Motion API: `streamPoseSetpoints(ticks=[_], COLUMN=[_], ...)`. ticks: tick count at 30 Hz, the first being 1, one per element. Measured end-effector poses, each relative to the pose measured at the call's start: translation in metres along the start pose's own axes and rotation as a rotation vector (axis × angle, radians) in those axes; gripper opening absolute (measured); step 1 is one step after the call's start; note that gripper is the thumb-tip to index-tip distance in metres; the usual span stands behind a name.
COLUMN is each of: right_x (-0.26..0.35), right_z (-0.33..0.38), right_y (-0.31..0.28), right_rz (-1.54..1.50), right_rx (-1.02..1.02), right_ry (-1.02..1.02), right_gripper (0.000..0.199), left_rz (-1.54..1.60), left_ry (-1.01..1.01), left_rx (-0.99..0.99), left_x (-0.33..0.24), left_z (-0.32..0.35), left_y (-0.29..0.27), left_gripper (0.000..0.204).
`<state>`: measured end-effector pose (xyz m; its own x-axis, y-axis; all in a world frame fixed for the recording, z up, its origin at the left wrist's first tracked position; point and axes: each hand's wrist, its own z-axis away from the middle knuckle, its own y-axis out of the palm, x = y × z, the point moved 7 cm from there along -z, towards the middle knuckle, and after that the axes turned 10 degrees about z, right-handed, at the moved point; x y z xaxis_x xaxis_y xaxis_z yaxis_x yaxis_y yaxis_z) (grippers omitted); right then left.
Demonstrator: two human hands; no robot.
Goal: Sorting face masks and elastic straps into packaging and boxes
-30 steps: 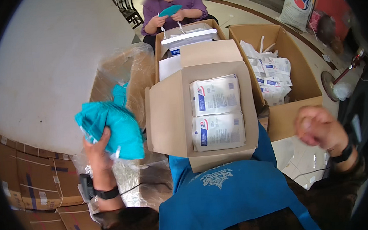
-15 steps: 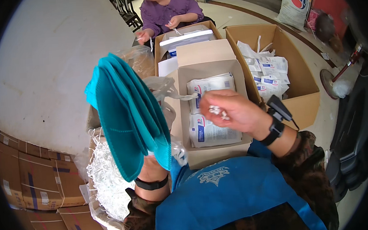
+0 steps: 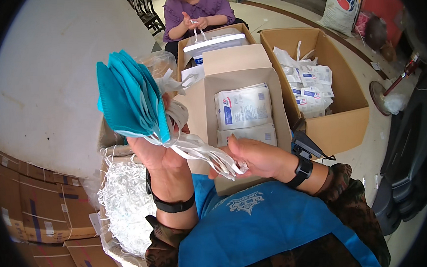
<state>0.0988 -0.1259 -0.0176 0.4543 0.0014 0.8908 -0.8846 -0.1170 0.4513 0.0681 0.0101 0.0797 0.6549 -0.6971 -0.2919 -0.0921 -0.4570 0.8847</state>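
A stack of teal folded face masks (image 3: 128, 97) with stitched edges stands tilted in my left hand (image 3: 157, 154), whose fingers are wrapped round its lower part. White straps (image 3: 202, 156) hang from the stack and stretch toward the right. Their far ends are pinched in my right hand (image 3: 261, 156), low over the near end of an open carton (image 3: 238, 61). Inside that carton lie flat white printed packets (image 3: 244, 107), partly covered by my right hand. Another tuft of white straps (image 3: 173, 82) sticks out behind the masks.
Left of my lap, a lined box holds a heap of white cords (image 3: 127, 207). A cardboard box (image 3: 342, 118) with loose white pouches (image 3: 312, 76) stands at right. Across from me, a person in purple (image 3: 201, 9) handles white straps over another box. Brown cartons (image 3: 47, 207) are stacked at lower left.
The mask stack has tipped back and turned, showing its straps. My right hand has moved down and nearer, now holding strap ends. The other person's hands have come together.
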Motion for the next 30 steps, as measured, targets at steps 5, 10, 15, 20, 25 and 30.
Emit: streamPoseSetpoints(ticks=[5,10,15,20,25,30], right_x=[0.01,0.009,0.002,0.0,-0.011,-0.005], right_z=[0.006,0.005,0.002,0.007,0.016,0.009], right_y=[0.015,0.016,0.012,0.014,0.018,0.022], right_rz=[0.186,-0.021,-0.135,-0.083,-0.067,-0.098], right_rx=[0.082,-0.008,-0.016,0.023,0.038,0.022], right_ry=[-0.005,0.099,0.057,0.048,0.11,0.112], right_gripper=[0.053,0.038,0.031,0.027,0.025,0.025], left_rz=[0.071,0.081,0.072,-0.077,-0.033,-0.088], left_ry=[-0.001,-0.051,-0.075,0.05,-0.017,0.055], left_rx=[-0.071,-0.002,-0.036,-0.166,-0.143,-0.157], left_x=[0.001,0.001,0.005,-0.007,-0.018,-0.005], left_z=[-0.001,-0.001,0.002,-0.001,-0.01,-0.004], left_y=[-0.008,-0.007,-0.005,-0.005,-0.007,-0.015], left_gripper=[0.043,0.043,0.047,0.025,0.023,0.028])
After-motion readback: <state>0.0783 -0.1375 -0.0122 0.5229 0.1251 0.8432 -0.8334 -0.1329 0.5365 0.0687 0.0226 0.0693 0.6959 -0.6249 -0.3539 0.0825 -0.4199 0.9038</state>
